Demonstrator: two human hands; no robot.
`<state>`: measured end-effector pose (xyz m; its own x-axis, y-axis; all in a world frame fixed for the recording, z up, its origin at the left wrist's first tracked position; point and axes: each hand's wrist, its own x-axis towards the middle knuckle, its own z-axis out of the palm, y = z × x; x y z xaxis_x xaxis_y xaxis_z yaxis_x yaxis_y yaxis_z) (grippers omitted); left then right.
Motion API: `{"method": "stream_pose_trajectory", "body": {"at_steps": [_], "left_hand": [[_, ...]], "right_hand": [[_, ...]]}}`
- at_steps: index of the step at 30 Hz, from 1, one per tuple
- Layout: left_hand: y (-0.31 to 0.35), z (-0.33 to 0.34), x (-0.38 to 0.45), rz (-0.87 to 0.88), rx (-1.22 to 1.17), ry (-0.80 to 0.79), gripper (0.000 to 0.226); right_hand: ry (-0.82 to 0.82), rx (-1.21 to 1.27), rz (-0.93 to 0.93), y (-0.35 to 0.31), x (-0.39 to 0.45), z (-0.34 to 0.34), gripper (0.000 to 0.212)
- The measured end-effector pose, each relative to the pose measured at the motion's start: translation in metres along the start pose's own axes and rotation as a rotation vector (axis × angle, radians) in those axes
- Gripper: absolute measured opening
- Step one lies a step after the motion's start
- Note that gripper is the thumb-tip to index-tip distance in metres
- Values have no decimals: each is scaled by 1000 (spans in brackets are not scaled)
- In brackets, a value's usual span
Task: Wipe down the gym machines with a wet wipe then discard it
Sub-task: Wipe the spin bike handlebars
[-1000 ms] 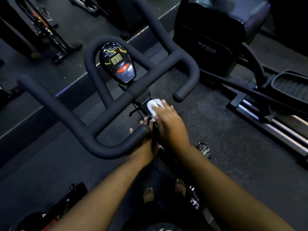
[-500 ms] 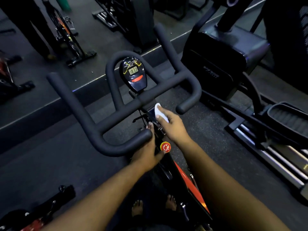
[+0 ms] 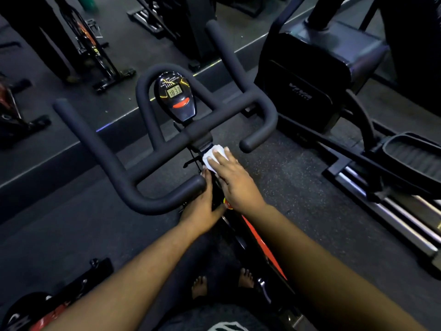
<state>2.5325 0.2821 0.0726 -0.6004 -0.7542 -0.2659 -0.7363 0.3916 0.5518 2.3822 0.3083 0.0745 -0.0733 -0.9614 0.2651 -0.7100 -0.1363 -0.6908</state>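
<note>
A spin bike stands in front of me, with black foam handlebars (image 3: pixel 107 161) and an oval console (image 3: pixel 175 96) showing a lit display. My right hand (image 3: pixel 235 180) presses a white wet wipe (image 3: pixel 213 156) against the bike's stem just below the handlebar clamp, its fingers laid flat over the wipe. My left hand (image 3: pixel 202 206) rests against the left side of the black and red frame (image 3: pixel 260 240), fingers straight along it, partly hidden behind the near handlebar end.
An elliptical machine (image 3: pixel 319 75) with foot pedal (image 3: pixel 410 154) and rails stands to the right. More bikes (image 3: pixel 93 48) and a person's legs are at the back left. Another machine's part (image 3: pixel 31 309) lies at the bottom left. My bare feet (image 3: pixel 200 286) stand on the dark rubber floor.
My right hand slid the wipe a little down the stem and flattened over it. My head shifted, so the bike sits slightly lower in view. The left hand stays on the frame.
</note>
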Motion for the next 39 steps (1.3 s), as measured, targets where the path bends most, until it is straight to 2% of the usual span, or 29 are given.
{"method": "stream_pose_trajectory", "body": {"at_steps": [4,7,10,12,17,19,22,24,26,30,33,37,39], "left_hand": [[-8,10,3,2,-76,64,110],[-6,21,-3,34,-141,158,99],[-5,37,-12,53,-283,231,72],[-3,45,-14,39,-379,142,63],[-1,45,-10,20,-747,-191,36],[-6,36,-12,12,-800,-294,30],[-14,26,-17,7,-820,-366,21],[-21,22,-21,6,-807,-449,20],[-26,24,-26,22,-788,-533,20],[-33,27,-37,63,-665,-638,21],[-35,39,-44,134,-591,-697,17],[-31,67,-57,197,-528,-871,2],[-26,86,-60,266,-421,-931,10]], "right_hand": [[-23,-77,-41,17,-33,-1,57],[93,28,99,26,-71,10,47],[247,101,241,12,-95,18,43],[281,133,299,-4,-104,28,46],[245,195,463,-26,-121,52,66],[249,212,545,-40,-128,60,67],[411,355,705,-58,-137,71,64],[572,445,809,-70,-139,74,60],[647,520,900,-80,-141,75,52],[762,547,963,-92,-160,89,18],[872,563,1041,-102,-183,97,17],[1031,496,1173,-109,-225,98,8],[1089,472,1238,-110,-247,97,7]]}}
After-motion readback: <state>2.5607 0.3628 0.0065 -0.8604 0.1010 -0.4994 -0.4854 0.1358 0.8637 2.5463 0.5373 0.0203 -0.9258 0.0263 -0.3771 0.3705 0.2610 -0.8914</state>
